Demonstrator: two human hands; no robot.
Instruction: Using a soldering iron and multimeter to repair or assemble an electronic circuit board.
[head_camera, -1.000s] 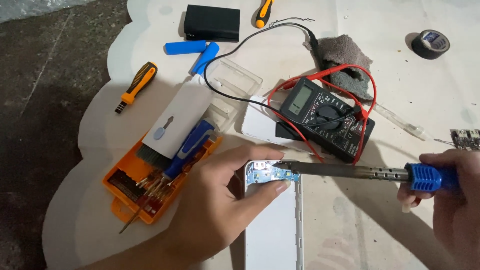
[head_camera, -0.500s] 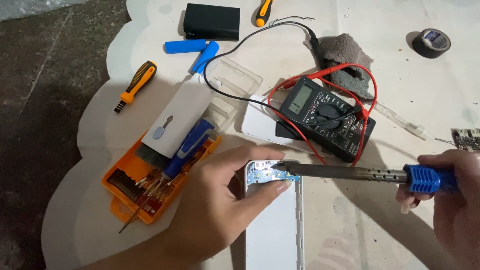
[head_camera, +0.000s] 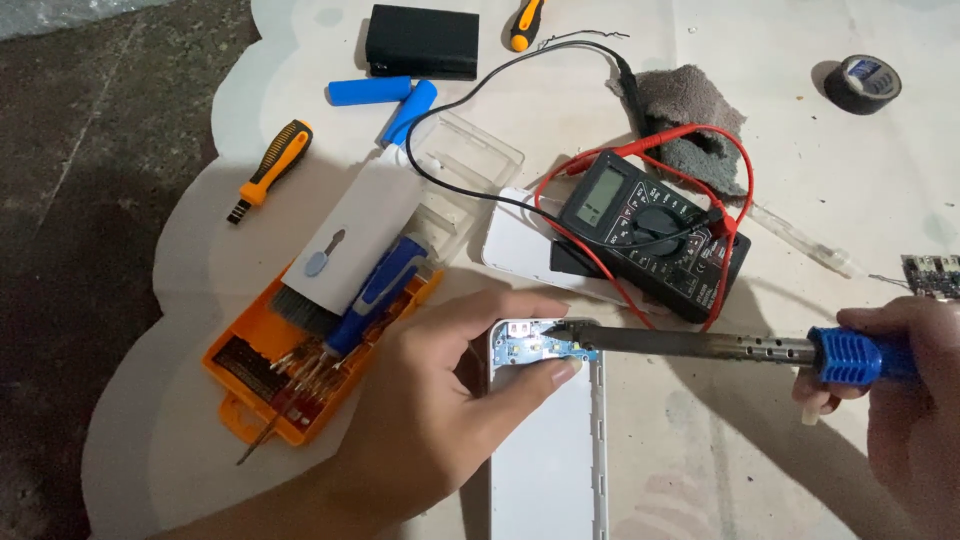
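Nothing much has shifted since the earlier frames: the left hand (head_camera: 430, 420) still pins the small blue circuit board (head_camera: 535, 347) at the top end of the white case (head_camera: 550, 450), thumb and forefinger spread on either side of it, while the right hand (head_camera: 915, 400), fingers (head_camera: 880, 320) wrapped shut around the blue handle, keeps the soldering iron (head_camera: 700, 345) in place. Its long axis runs from 3 o'clock to 9 o'clock, tip touching the board just beside the left fingertips (head_camera: 562, 370), so the left hand is nearer. At 12 o'clock on the pale surface (head_camera: 700, 460) lie a black multimeter (head_camera: 650, 230) with red leads, at 10 o'clock an orange tool tray (head_camera: 290, 380) and 2 blue cells (head_camera: 390, 95), at 1 o'clock a tape roll (head_camera: 865, 80); dark floor (head_camera: 90, 200) borders the surface at 9 o'clock.
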